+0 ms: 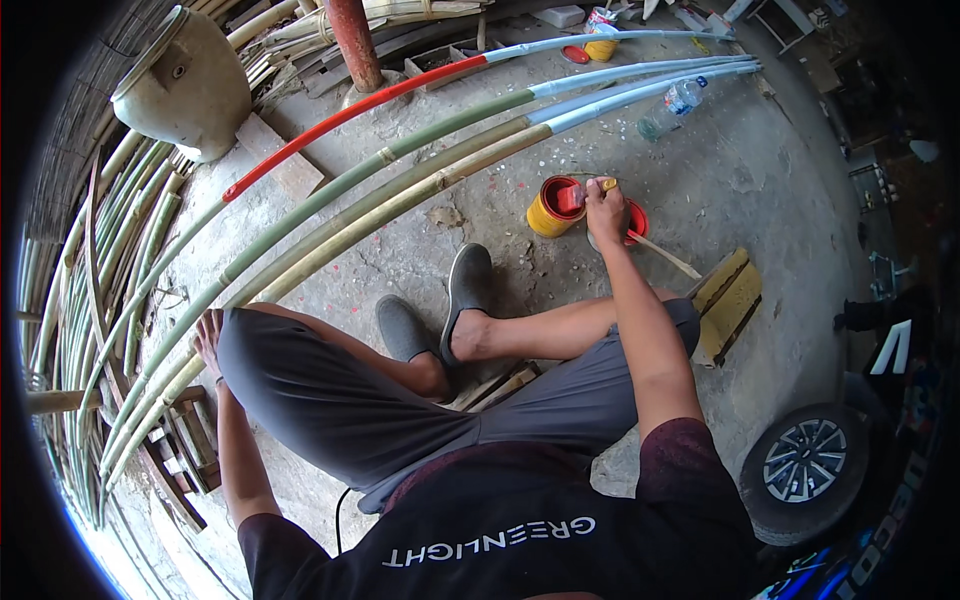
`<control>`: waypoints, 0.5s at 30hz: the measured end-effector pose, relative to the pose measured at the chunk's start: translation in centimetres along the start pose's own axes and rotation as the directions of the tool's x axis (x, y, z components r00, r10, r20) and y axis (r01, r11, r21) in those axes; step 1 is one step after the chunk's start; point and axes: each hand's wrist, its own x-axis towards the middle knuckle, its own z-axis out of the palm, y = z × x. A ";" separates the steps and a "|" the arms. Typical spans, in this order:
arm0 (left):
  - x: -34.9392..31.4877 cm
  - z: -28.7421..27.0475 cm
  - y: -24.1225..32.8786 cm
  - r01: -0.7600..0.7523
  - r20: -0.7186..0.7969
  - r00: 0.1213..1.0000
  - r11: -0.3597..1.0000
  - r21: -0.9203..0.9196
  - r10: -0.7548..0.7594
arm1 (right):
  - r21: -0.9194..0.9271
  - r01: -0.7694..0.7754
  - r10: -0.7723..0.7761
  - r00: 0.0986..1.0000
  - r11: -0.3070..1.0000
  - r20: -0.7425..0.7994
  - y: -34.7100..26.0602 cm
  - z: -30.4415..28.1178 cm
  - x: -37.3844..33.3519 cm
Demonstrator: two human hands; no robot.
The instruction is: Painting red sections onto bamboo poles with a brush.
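My right hand (607, 212) is closed round the handle of a paintbrush (571, 197). Its red-coated bristles are at the mouth of a yellow paint can (548, 216) with red paint inside. Close to that hand lies a round red lid (637, 220), with a thin wooden stick (668, 256) beside it. Beside my left knee, my left hand (208, 342) is on the nearest bamboo pole (400, 206), its fingers partly hidden by the knee. Beyond it run more long poles with light blue far ends; the farthest pole (350, 114) carries a bright red painted stretch.
A clear plastic bottle (672, 108) lies past the paint can. A large clay jar (190, 85) and a red post (352, 45) stand at the far left. Bamboo is piled along the left. A yellow-brown folded piece (727, 305) and a wheel (805, 470) are at the right.
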 end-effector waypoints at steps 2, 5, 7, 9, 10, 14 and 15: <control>0.5 0.0 -1.2 -0.007 0.033 0.999 1.000 -0.022 0.008 | 0.002 -0.001 0.001 0.998 1.000 0.061 -0.1 -0.1 -0.1; 0.9 -1.1 -2.0 -0.031 0.061 0.997 0.970 -0.240 0.047 | 0.031 -0.008 0.004 0.993 0.999 0.114 0.2 0.0 0.1; 0.5 -2.3 -1.6 -0.051 0.107 0.991 0.975 -0.217 0.076 | 0.054 -0.029 0.021 0.990 0.998 0.136 0.8 0.1 0.3; 0.0 -3.6 -0.9 -0.073 0.147 0.984 0.981 -0.182 0.100 | 0.103 -0.055 0.054 0.998 0.993 0.013 1.6 0.2 0.7; -0.2 -4.1 -0.6 -0.068 0.150 0.984 0.982 -0.178 0.096 | 0.115 -0.031 0.029 0.999 0.993 0.025 1.9 0.2 0.9; 0.3 -6.0 -1.2 -0.089 0.186 0.969 0.932 -0.351 0.162 | 0.598 -0.472 0.485 0.861 0.648 0.154 3.2 0.1 1.3; 1.0 -6.3 -1.7 -0.076 0.291 0.938 0.930 -0.360 0.190 | 0.647 -0.552 0.564 0.796 0.526 0.219 3.5 0.0 1.4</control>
